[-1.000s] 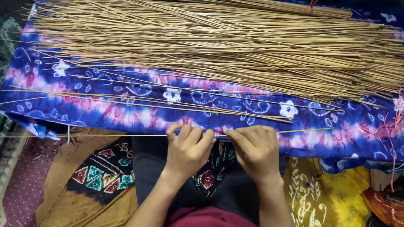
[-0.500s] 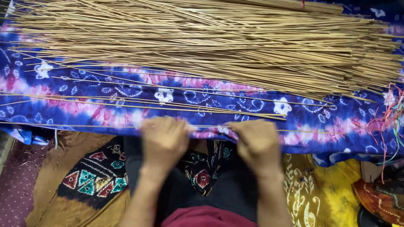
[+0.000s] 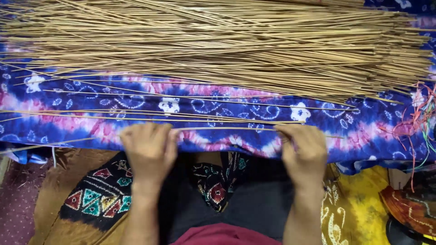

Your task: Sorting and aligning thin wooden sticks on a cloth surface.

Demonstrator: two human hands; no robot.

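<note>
Left hand (image 3: 150,152) lies palm down at the near edge of the cloth (image 3: 136,97), fingers curled and close together, tips on a single thin stick (image 3: 227,129). Right hand (image 3: 305,152) mirrors it well to the right, fingers bent over the same stick. Both seem to pinch or press it, but the fingertips are hidden under the knuckles, so cannot tell whether it is truly gripped or just pinned to the cloth.

The stick runs sideways between the hands and pokes out past the right one. It looks very light, thin, springy and dry; likely snaps if bent hard and rolls easily on fabric. Best hold, by my judgement, is a pinch at two points apart, as the hands sit now, so it stays straight.

Just beyond the hands a few loose sticks (image 3: 150,115) lie nearly parallel, apart from each other. Further up, a big pile of sticks (image 3: 218,45) covers the far half of the cloth, ends fanned out at right. The cloth is blue-purple tie-dye, soft, wrinkled at the near edge, could snag stick ends. Coloured threads (image 3: 420,113) hang at the right edge. Patterned fabric (image 3: 100,195) covers the lap below; a yellow cloth (image 3: 363,199) lies lower right. Nothing blocks the hands except the nearby loose sticks.
</note>
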